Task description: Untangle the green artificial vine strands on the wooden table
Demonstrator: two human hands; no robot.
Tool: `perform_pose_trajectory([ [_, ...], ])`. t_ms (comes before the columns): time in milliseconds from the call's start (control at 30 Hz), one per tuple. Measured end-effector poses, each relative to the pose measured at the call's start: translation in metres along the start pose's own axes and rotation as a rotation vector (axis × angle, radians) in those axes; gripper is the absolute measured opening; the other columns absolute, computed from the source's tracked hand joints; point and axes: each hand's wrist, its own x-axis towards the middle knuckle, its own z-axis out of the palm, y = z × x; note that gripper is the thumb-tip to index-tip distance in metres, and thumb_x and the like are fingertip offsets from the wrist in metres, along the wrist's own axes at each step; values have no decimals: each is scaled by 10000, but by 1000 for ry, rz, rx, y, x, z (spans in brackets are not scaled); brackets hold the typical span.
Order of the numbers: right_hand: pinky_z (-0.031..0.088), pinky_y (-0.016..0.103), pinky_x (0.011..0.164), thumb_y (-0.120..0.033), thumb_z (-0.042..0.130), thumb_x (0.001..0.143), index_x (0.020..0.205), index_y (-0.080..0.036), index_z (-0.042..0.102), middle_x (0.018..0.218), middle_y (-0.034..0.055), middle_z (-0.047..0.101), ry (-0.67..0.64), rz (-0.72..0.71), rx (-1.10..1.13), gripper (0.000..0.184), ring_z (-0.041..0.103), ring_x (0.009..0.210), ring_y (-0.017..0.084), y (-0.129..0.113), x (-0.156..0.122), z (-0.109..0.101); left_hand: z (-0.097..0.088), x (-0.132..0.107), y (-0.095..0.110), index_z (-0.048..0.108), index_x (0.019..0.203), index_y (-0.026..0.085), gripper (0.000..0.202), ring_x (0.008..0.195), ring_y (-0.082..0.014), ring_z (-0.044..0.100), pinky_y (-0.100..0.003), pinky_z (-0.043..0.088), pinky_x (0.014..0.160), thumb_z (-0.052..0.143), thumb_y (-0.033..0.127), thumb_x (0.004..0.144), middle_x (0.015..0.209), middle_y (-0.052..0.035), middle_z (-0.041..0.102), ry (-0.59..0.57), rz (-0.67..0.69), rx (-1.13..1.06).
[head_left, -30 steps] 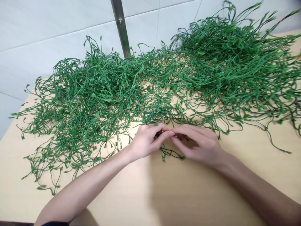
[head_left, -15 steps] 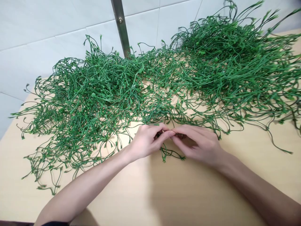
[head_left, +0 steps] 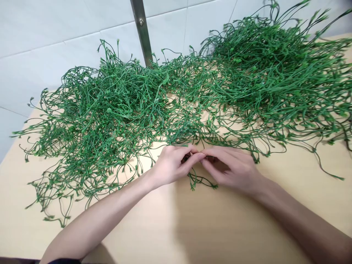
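My left hand (head_left: 172, 165) and my right hand (head_left: 233, 167) meet at the fingertips, low over the table at the front edge of the green heap. Both are closed in a pinch on a thin green plastic plant stem, mostly hidden by the fingers. Forked green sprigs (head_left: 202, 180) with small leafy tips show just below the fingertips; whether they belong to the pinched stem I cannot tell. Behind the hands lies a tangled left pile of artificial green stems (head_left: 110, 106), joined by looser strands to a thicker right pile of stems (head_left: 264, 69).
The pale wooden table (head_left: 143, 231) carries the stems. A white tiled wall (head_left: 68, 25) rises along its back. A metal upright (head_left: 143, 35) with a bolt stands against the wall. One loose stem (head_left: 323, 168) trails out at the right.
The hands hold nearly the same pinch at the same spot. The view has shifted very slightly; the piles look unchanged.
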Motion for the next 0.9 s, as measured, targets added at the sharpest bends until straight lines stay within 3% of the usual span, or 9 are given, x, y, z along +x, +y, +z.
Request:
perform_pose_trajectory([
  [900,559,228,601,-78,594,837,953,-181,600,731,8,701,-26,6,3,155,644,585,117,0,0,0,-1,0,0,692,843,148,316,467,-50,368,-165,307,477,498,374,950,528,53,482,-31,-2,14],
])
